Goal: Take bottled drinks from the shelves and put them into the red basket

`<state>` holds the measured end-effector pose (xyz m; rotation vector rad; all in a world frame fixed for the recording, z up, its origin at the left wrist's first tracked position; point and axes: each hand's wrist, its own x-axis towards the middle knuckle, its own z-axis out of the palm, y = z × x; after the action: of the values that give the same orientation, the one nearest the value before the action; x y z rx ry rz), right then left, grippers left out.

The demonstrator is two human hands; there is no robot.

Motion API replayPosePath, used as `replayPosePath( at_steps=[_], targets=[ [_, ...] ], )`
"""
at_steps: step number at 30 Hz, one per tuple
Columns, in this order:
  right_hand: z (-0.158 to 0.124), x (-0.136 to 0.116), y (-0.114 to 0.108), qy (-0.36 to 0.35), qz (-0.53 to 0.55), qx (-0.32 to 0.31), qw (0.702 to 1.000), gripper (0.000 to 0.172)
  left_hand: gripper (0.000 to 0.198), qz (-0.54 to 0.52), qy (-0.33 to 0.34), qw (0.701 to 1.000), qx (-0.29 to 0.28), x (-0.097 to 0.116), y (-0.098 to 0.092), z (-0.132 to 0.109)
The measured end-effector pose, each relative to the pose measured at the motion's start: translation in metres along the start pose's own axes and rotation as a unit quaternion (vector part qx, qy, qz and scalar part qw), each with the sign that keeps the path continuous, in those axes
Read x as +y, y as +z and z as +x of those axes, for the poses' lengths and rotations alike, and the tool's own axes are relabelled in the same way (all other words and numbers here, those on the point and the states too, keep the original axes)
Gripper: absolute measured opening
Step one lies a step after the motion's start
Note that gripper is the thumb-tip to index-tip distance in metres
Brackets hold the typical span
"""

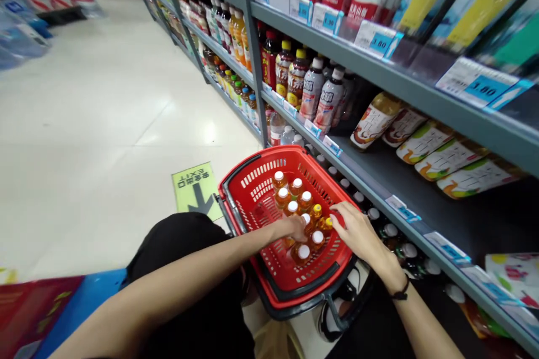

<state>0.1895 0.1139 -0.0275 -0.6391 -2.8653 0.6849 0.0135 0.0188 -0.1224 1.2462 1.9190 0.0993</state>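
A red plastic shopping basket [252, 190] sits on the floor beside the shelving. Several amber drink bottles [297, 188] with white or yellow caps stand upright inside it. My left hand [290, 228] reaches into the basket and its fingers are closed around a white-capped bottle [306, 220] among the others. My right hand [356, 230] is also in the basket, fingers curled onto a yellow-capped bottle [326, 225] next to it.
Grey metal shelves [379, 76] run along the right, stocked with bottled drinks and blue price tags; a few bottles [421, 143] lie on their sides. A green floor sticker with an arrow [196, 188] lies left of the basket. The glossy aisle floor [92, 123] stretches away.
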Motion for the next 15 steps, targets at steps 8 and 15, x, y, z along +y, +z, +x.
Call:
replayPosePath(
  at_steps=[8, 15],
  targets=[
    [0.063, 0.028, -0.105, 0.044, -0.033, 0.295, 0.954, 0.025, 0.032, 0.173, 0.106, 0.979, 0.014, 0.003, -0.046, -0.047],
    [0.151, 0.072, -0.156, 0.193, -0.117, 0.400, 0.888, 0.058, 0.025, 0.172, 0.100, 0.979, 0.055, -0.006, -0.028, -0.048]
  ],
)
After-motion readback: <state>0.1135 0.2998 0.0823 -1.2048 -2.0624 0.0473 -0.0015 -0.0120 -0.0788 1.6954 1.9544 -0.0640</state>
